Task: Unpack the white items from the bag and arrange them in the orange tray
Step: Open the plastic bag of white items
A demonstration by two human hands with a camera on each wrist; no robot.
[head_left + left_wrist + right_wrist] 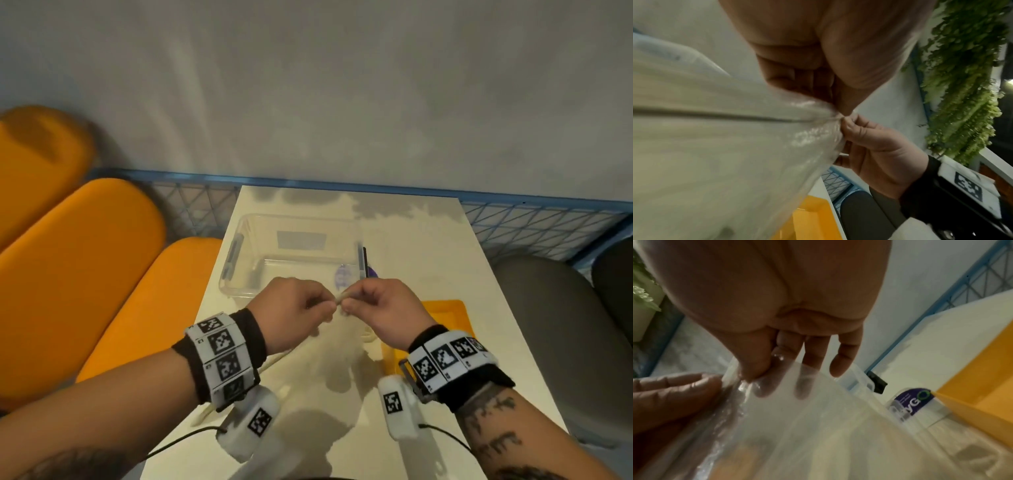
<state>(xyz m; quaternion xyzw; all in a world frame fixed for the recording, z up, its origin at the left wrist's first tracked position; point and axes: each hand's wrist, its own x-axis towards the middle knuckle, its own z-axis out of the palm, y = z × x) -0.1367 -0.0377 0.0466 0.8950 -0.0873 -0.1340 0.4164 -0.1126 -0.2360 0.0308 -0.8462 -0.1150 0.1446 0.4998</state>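
Observation:
A clear plastic bag (pixel 342 342) hangs over the white table, held up by its top edge between both hands. My left hand (pixel 329 307) pinches the bag's top from the left. My right hand (pixel 348 303) pinches it from the right, fingertips almost touching the left's. In the left wrist view the bag (pixel 735 146) stretches away from the left hand's pinch (pixel 843 112). The right wrist view shows thumb and fingers of the right hand (pixel 760 376) on the film of the bag (pixel 818 426). The orange tray (pixel 445 313) lies under the right wrist. The bag's contents are blurred.
A clear plastic box (pixel 291 253) with a purple label (pixel 914 400) stands on the table (pixel 411 240) just beyond the hands. Orange cushions (pixel 85 267) lie to the left, a grey seat (pixel 548 308) to the right. A blue mesh fence (pixel 531 226) runs along the far edge.

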